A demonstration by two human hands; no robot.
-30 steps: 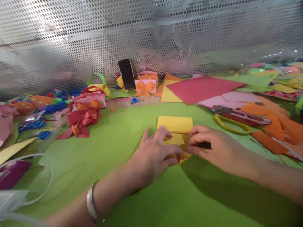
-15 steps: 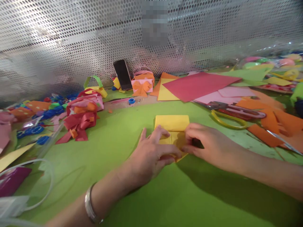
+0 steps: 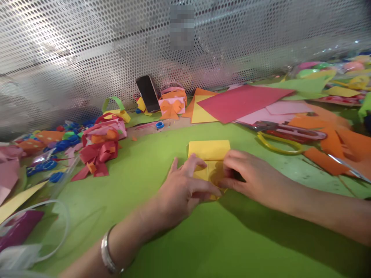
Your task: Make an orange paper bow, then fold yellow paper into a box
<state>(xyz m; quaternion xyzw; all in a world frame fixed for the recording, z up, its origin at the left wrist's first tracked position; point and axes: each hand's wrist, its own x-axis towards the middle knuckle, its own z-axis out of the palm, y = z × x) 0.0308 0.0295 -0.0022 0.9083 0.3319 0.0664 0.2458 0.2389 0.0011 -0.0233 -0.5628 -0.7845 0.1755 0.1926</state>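
Note:
A folded yellow paper lies on the green tabletop in front of me, its far part doubled over into a flat band. A crease runs down the nearer part. My left hand rests over the paper's left and near side, fingers spread and touching it. At the right edge, my right hand pinches the paper between thumb and curled fingers. The fingers cover much of the paper's near end.
Behind stand a phone and a pink paper basket with an orange bow. Coloured sheets, pliers and scissors lie right. Red paper bows, blue clippings and a white cable are left.
The view has shifted slightly. Both hands stay on the yellow paper in nearly the same pose, with only small finger movement.

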